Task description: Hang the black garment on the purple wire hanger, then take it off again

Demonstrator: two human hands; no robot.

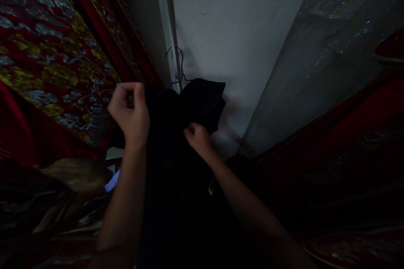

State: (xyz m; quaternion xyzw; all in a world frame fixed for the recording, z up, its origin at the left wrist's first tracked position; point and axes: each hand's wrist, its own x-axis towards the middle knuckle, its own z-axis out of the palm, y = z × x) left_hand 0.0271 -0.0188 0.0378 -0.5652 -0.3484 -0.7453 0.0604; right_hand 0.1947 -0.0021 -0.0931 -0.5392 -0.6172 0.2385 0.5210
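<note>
A black garment (176, 134) hangs from a thin purple hanger (182, 65), hooked at a pale vertical strip on the wall. My left hand (131, 107) is at the garment's upper left edge, thumb and fingertips pinched together on the black cloth. Lower and to the right, my right hand (198, 136) has its fingers curled closed against the front of the garment, pinching the fabric. The dark cloth shows few folds, so its exact kind is hard to make out. A small pale tag-like piece (211, 187) shows beside my right forearm.
Red cloth with gold and silver embroidery (59, 59) hangs at the left. Clear plastic sheeting (299, 63) covers the right side of the white wall (233, 21). Red fabric (356, 113) lies at the right. Jumbled items, including a bluish scrap (112, 181), sit at lower left.
</note>
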